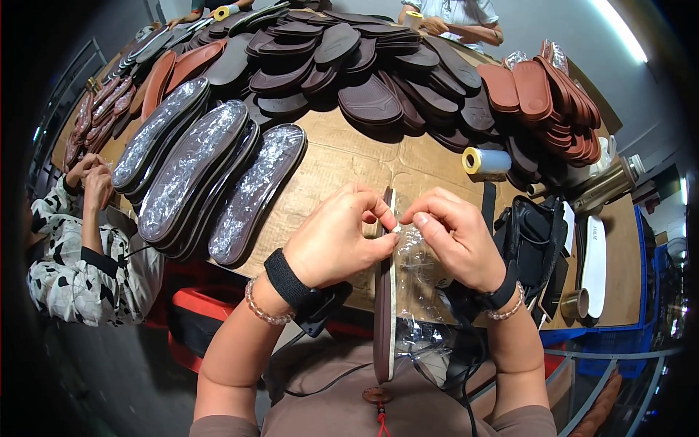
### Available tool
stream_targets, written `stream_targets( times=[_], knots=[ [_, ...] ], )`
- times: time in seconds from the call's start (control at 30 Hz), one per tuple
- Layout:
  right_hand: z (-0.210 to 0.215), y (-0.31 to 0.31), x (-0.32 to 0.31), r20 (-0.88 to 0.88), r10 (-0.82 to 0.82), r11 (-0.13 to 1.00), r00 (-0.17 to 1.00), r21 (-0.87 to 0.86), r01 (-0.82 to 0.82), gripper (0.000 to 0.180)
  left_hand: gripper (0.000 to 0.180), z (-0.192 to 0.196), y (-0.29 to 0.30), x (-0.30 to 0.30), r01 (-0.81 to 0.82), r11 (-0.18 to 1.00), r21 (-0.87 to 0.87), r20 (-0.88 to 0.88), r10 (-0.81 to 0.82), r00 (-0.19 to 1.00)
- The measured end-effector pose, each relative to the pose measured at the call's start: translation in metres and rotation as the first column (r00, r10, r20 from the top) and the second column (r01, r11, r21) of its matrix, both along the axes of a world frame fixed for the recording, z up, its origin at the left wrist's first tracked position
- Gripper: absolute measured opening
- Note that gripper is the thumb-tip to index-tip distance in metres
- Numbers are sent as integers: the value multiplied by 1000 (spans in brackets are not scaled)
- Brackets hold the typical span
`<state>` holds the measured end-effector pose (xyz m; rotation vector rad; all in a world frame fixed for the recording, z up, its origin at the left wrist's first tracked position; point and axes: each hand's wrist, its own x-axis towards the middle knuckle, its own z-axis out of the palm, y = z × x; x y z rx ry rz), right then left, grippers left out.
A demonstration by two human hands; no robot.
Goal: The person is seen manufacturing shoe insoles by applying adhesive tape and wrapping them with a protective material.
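A dark brown shoe sole (384, 313) with a whitish edge stands on its side in front of me, between my hands and my lap. Clear plastic film (421, 280) hangs from its right side. Near the sole's upper part, my left hand (331, 237) pinches a gathered bit of the film between thumb and fingers. My right hand (462, 237) is closed, its thumb and curled fingers gripping the film just to the right. The fingertips of both hands nearly meet. Film-wrapped brown soles (258, 193) lie stacked to the left of my hands.
Dark brown soles (371, 98) heap across the table's far side; reddish-brown ones (535, 87) pile at right. A film roll (486, 161), black bag (531, 233), white sole (595, 269) and metal cylinder (608, 183) lie rightward. A co-worker's hands (95, 178) work at left; another person sits beyond.
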<state>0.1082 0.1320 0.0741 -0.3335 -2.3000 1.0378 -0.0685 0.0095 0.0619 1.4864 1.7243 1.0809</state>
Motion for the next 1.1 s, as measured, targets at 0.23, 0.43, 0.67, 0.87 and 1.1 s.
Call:
stream_targets(
  times=[0.23,0.43,0.67,0.87,1.1],
  knots=[
    [13,0,-2,266,-1,990,964,-134,38,17,17,-2,-4,7,-77,997,17,64,75,995],
    [14,0,-7,289,-1,989,957,-143,44,11,17,0,-5,8,-84,996,14,69,83,994],
    [13,2,-9,315,-26,969,949,-225,101,16,19,-4,-6,9,-94,995,20,88,91,992],
    [15,1,-8,280,-20,988,960,-142,62,11,30,-5,-10,11,-91,991,95,72,85,994],
    [10,-1,-9,155,10,977,988,209,-42,8,60,-6,-19,17,-62,998,28,156,57,986]
  ],
)
